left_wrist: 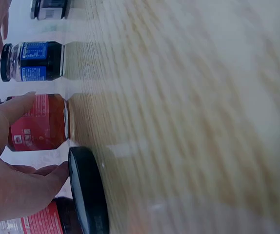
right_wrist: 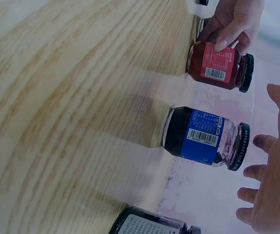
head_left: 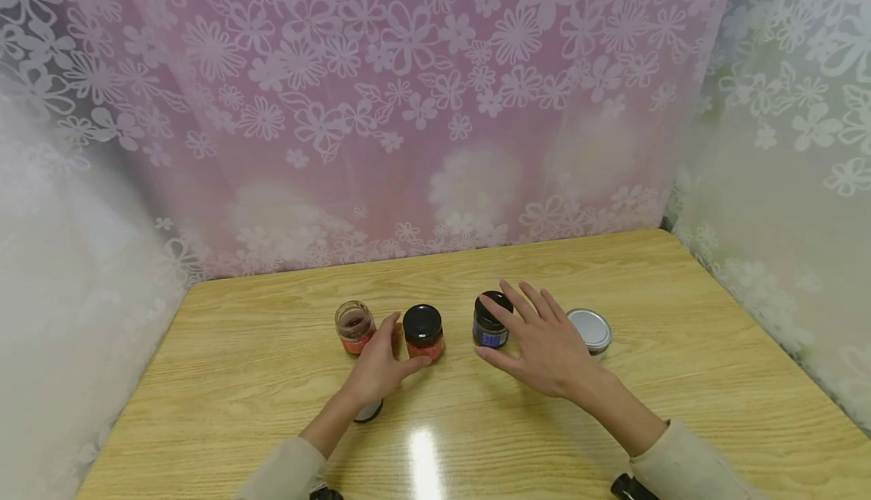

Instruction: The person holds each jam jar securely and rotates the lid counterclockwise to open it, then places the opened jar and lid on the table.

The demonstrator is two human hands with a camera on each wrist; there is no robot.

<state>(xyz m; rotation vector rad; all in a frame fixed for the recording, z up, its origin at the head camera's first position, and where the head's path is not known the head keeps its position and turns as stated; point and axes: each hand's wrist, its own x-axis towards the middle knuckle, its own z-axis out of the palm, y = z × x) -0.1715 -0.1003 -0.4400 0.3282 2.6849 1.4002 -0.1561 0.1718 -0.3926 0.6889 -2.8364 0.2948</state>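
Head view shows the wooden table, where the right hand, fingers spread and holding nothing, hovers at the blue-labelled jar right of centre. It should probably settle squarely over that jar's black lid before closing. The left hand touches the red-labelled jar with loosely curved fingers, though whether it truly grips is hard to tell.

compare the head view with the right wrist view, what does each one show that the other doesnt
Only the head view shows the open jar without a lid, the silver lid lying flat, and the flowered curtain. Only the right wrist view shows the barcodes on the labels and a third, dark jar at its bottom edge. Both show the red jar touched by the left hand, the blue-labelled jar, the right hand spread beside it, and the wooden table.
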